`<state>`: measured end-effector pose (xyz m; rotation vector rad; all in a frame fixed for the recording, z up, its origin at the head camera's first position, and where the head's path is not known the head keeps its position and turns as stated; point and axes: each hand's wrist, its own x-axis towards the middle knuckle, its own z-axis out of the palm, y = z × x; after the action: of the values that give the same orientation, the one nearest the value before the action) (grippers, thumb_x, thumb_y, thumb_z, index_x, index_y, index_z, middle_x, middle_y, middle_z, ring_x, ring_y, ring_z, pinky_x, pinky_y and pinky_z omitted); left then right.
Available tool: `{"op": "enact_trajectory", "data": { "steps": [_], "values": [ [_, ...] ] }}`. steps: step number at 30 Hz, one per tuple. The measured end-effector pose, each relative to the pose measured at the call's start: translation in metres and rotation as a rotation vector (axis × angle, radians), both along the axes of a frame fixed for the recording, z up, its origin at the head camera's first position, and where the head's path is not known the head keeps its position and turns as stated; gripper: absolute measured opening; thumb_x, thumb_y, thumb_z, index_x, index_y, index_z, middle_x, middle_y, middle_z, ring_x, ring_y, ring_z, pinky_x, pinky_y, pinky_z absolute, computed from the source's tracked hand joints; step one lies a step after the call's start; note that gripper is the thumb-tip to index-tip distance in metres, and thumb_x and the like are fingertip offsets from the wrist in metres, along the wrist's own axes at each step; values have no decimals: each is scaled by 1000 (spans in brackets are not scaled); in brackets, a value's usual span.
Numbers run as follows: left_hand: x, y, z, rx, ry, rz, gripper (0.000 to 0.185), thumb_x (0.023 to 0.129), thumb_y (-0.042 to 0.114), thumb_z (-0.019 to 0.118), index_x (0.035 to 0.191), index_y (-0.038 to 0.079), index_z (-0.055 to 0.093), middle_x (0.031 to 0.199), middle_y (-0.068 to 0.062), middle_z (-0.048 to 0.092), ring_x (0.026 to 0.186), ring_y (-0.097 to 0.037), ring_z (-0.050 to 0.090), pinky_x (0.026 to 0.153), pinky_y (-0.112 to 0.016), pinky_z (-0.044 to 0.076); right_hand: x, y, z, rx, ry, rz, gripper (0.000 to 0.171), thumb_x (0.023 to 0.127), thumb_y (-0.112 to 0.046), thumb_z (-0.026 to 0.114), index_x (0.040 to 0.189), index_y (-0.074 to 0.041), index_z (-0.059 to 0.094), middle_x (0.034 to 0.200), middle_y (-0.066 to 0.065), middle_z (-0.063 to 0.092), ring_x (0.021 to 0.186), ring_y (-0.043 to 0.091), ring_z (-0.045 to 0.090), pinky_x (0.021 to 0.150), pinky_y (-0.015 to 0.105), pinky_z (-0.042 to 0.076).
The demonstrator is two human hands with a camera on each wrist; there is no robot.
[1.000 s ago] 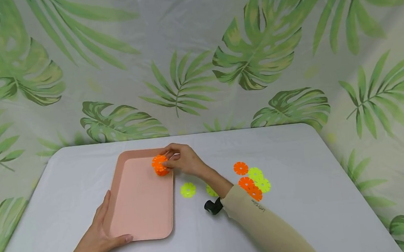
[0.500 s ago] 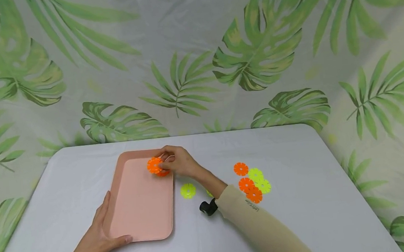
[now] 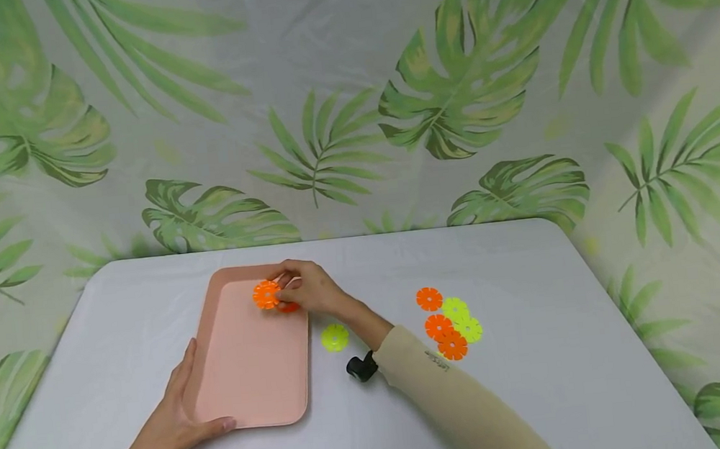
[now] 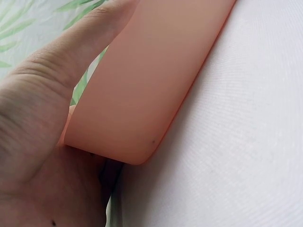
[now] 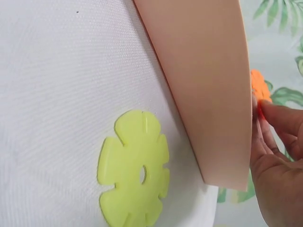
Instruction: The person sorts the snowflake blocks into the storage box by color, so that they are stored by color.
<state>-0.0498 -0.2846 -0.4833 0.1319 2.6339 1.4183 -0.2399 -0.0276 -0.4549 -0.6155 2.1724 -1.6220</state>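
Note:
My right hand [image 3: 309, 287] pinches an orange notched plastic disc [image 3: 266, 295] between thumb and fingers over the far right corner of a pink tray [image 3: 250, 365]. Another orange disc [image 3: 289, 307] lies in that corner, partly hidden by the fingers. My left hand [image 3: 173, 419] rests against the tray's near left corner, fingers straight along the left side and thumb on the near rim. Close by in the left wrist view, the tray wall [image 4: 142, 85] runs beside the hand. A yellow-green disc [image 5: 135, 170] lies on the cloth just outside the tray in the right wrist view.
Right of the tray, several orange discs [image 3: 429, 299] and yellow-green discs [image 3: 455, 309] lie loosely grouped, some overlapping. A black wrist-worn device [image 3: 362, 367] sits under the right forearm. The white-covered table [image 3: 576, 377] ends at a leaf-patterned curtain [image 3: 349, 110].
My right hand has moved slightly left over the tray, carrying the orange disc away from the one lying in the corner. The left hand and the tray have stayed put.

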Motion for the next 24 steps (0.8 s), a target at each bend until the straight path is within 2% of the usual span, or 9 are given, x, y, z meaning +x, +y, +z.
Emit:
{"op": "enact_trajectory", "data": {
  "steps": [8,14,24],
  "values": [
    [-1,0,-1,1,-15,5,138,76,21,92,167,34,-11,172,-27,4,151,-54,15,109,-78,20,-3,-9,-1,52,5,-6,29,95,4,70,122,-4,71,104,12,66,78,11,65,72,25,56],
    [-1,-1,-2,3,-17,5,137,76,21,91,167,34,-11,172,-28,4,150,-55,15,109,-78,20,-4,-16,0,89,4,-7,30,94,5,69,122,-5,71,101,9,65,77,14,66,69,23,56],
    [1,0,0,9,-12,8,138,76,21,91,167,34,-11,171,-28,5,149,-54,17,110,-76,19,-3,-26,-1,206,138,8,29,92,6,72,120,-5,72,98,10,69,76,13,61,66,15,51]
  ]
}}
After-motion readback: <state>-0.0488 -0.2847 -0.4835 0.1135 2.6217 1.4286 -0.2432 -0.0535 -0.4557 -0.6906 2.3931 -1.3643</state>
